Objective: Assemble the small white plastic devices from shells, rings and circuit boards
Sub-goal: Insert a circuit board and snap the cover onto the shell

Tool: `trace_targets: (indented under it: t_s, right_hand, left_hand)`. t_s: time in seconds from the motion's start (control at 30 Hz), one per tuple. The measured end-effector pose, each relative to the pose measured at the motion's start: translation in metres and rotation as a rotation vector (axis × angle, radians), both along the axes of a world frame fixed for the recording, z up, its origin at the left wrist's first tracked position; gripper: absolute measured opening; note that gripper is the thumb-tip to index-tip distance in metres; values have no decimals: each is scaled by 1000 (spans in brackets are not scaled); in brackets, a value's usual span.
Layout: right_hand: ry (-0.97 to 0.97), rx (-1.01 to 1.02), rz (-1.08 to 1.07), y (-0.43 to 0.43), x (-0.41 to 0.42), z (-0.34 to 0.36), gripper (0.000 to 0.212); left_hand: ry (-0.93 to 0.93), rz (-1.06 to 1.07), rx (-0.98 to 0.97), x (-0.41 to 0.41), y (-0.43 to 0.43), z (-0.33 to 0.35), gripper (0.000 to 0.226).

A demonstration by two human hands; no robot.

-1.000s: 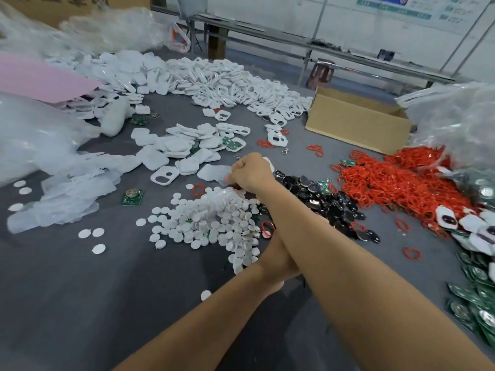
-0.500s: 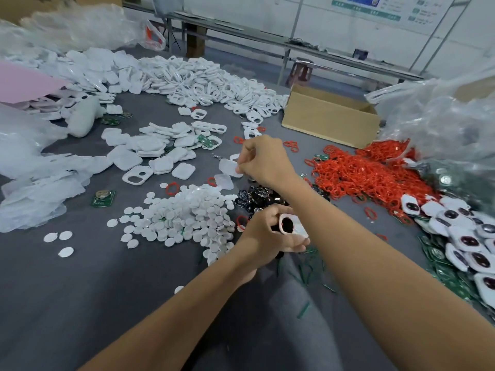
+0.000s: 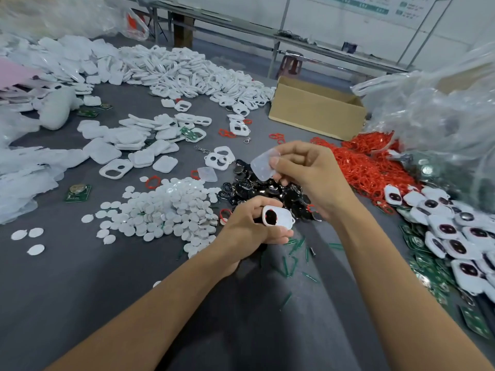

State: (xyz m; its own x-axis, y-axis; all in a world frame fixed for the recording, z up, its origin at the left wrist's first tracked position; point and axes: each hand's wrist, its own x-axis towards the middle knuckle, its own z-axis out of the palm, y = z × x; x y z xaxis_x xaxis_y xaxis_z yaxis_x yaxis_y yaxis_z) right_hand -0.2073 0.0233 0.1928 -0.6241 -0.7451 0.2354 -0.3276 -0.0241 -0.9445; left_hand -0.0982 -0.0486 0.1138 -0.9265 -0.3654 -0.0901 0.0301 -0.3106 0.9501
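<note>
Midway between the desk's [image 3: 80, 277] left and right edges, the left hand [image 3: 249, 228] grips a white shell [image 3: 278, 216]; the right hand [image 3: 310, 175] pinches a translucent cover [image 3: 263, 167] in its fingers [image 3: 284, 163].

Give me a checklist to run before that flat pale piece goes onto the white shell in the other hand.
1. Left hand grips the shell: ok.
2. Shell's dark oval opening faces up: ok.
3. Red ring seated in shell: cannot tell, only a red edge shows.
4. Right hand pinches the flat cover: ok.
5. Cover lined up on shell: not ok, held apart above it.
</note>
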Motion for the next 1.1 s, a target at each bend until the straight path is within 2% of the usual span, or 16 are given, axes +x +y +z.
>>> trace_targets:
  t_s: [0.2, 0.4, 0.53, 0.67, 0.77, 1.0, 1.1]
  right_hand:
    - [-39, -45, -9, 16, 10, -6, 11]
    - [41, -22, -11, 23, 8, -8, 15]
    - [102, 66, 7, 28, 5, -11, 19]
    - [8, 103, -6, 32, -3, -11, 16]
    - [59, 136, -26, 31, -6, -13, 13]
    - [152, 181, -39, 27, -3, -20, 11]
    - [179, 184, -62, 23, 0, -24, 11]
  left_hand:
    - [-15, -11, -30, 0, -1, -1, 45]
    - [1, -4, 15, 0, -2, -2, 46]
    - [-4, -7, 56, -1, -1, -2, 50]
    - [1, -9, 69, -1, -2, -2, 50]
    - [13, -14, 63, -1, -2, -2, 57]
    - [48, 18, 90, -3, -3, -5, 43]
    - [63, 38, 82, -2, -3, -2, 51]
